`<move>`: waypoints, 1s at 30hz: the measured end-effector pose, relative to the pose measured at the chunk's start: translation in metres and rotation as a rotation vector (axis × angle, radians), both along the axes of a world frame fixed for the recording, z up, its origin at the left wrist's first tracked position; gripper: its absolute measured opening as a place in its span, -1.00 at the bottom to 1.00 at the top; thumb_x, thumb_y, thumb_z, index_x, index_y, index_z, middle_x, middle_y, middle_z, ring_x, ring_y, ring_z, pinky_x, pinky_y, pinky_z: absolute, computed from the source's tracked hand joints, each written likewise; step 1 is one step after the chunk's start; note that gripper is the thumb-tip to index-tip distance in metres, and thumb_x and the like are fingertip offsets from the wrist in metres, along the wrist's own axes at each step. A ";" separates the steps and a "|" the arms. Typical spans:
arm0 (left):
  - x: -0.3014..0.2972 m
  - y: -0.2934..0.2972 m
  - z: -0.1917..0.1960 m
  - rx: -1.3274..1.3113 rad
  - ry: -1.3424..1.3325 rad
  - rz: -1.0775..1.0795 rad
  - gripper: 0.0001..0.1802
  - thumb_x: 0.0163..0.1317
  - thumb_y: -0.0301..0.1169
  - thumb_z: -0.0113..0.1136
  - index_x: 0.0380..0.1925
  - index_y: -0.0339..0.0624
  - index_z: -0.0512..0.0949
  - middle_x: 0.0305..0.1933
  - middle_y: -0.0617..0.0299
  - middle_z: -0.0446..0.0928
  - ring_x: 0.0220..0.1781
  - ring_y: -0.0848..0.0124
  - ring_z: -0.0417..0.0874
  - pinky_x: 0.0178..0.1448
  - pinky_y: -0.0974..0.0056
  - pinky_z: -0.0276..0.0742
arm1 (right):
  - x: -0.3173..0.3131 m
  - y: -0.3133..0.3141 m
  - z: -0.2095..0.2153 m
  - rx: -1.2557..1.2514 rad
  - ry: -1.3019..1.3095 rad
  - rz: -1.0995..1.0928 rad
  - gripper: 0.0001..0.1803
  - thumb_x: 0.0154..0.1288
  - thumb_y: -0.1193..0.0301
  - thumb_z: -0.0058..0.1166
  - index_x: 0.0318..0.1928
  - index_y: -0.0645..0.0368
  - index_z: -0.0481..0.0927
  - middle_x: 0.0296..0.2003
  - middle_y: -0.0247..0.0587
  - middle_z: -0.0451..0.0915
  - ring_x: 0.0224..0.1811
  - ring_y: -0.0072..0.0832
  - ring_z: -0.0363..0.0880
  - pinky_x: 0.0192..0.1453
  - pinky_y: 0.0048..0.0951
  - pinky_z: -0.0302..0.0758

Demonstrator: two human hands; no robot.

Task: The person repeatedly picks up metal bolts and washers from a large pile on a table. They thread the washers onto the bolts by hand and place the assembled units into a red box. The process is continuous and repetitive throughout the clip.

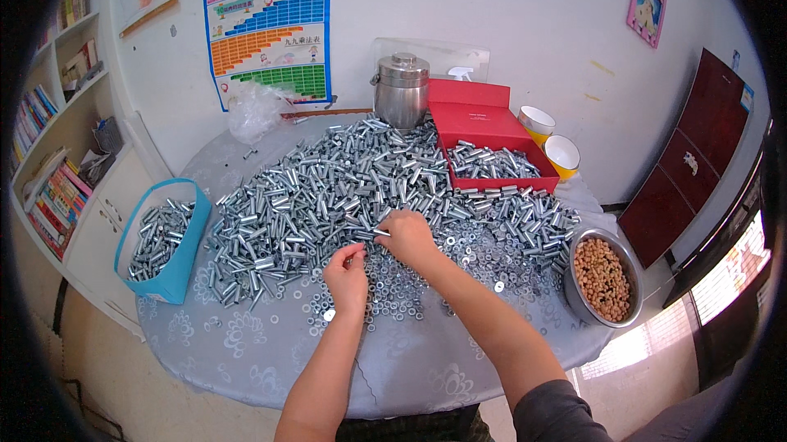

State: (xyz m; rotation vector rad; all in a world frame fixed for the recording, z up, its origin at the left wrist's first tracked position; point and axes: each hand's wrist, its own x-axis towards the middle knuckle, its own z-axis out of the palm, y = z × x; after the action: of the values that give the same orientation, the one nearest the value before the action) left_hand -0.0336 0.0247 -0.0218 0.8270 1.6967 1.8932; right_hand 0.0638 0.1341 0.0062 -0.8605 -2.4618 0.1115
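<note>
- Shelf (76,89): stands beyond the table's left side, with books (59,200) on it.
- Blue box (179,266): at the left edge of the table (184,360), open on top, with metal tubes inside.
- Bag (256,114): clear and crumpled, at the table's back, below the poster (266,32) on the wall.
- Tubes (320,171): a wide silvery heap across the middle of the table.
- Left hand (345,280): at the heap's front edge, thumb and fingertips drawn together; whether anything is between them, I cannot tell.
- Washers (396,301): scattered flat in front of the heap, around and beneath the hands.
- Canister (402,96): upright behind the heap.
- Right hand (408,237): over the heap's front, thumb and fingers pinching one tube (382,233).
- Red box (504,183): lid raised, tubes inside.
- Cups (563,157): two, yellow and white, just beside the red box.
- Bowl (579,298): metal, at the right edge, holding tan pieces (602,278).
</note>
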 end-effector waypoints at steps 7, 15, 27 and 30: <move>0.005 0.003 0.002 0.045 0.160 0.076 -0.86 0.03 -0.53 0.15 -0.35 -0.26 0.58 -0.47 0.29 0.52 -0.52 0.59 0.35 -0.43 0.48 0.28 | 0.018 -0.004 0.008 -0.018 0.058 0.064 -0.71 -0.20 0.25 0.26 -0.47 0.17 0.57 -0.47 -0.19 0.54 -0.34 -0.24 0.51 -0.24 -0.28 0.40; 0.019 -0.002 0.010 0.079 -0.031 -0.322 -0.79 0.09 -0.43 0.18 -0.29 -0.31 0.54 -0.47 0.25 0.55 -0.54 0.56 0.48 -0.47 0.48 0.37 | 0.077 -0.030 0.029 -0.084 0.169 0.118 -0.76 -0.13 0.32 0.25 -0.50 0.21 0.54 -0.54 -0.21 0.48 -0.41 -0.25 0.46 -0.30 -0.31 0.36; 0.038 -0.013 0.031 0.063 -0.412 -0.547 -0.85 0.12 -0.50 0.11 -0.32 -0.37 0.50 -0.43 0.11 0.54 -0.47 0.45 0.57 -0.35 0.36 0.60 | 0.128 -0.059 0.026 -0.179 0.315 -0.022 -0.78 -0.07 0.35 0.22 -0.37 0.16 0.59 -0.47 -0.23 0.47 -0.36 -0.30 0.47 -0.32 -0.37 0.41; 0.040 -0.014 0.031 0.036 -0.411 -0.569 -0.85 0.12 -0.50 0.12 -0.32 -0.36 0.50 -0.42 0.11 0.54 -0.47 0.46 0.57 -0.34 0.37 0.60 | 0.131 -0.057 0.025 -0.209 0.294 0.000 -0.78 -0.05 0.35 0.20 -0.31 0.10 0.62 -0.46 -0.25 0.48 -0.35 -0.33 0.48 -0.31 -0.37 0.41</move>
State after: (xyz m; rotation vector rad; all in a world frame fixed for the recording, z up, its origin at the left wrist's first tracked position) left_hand 0.0066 0.0111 0.0091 0.7648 1.0436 1.5606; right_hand 0.1950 0.0767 0.0308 -0.8624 -2.2000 0.4690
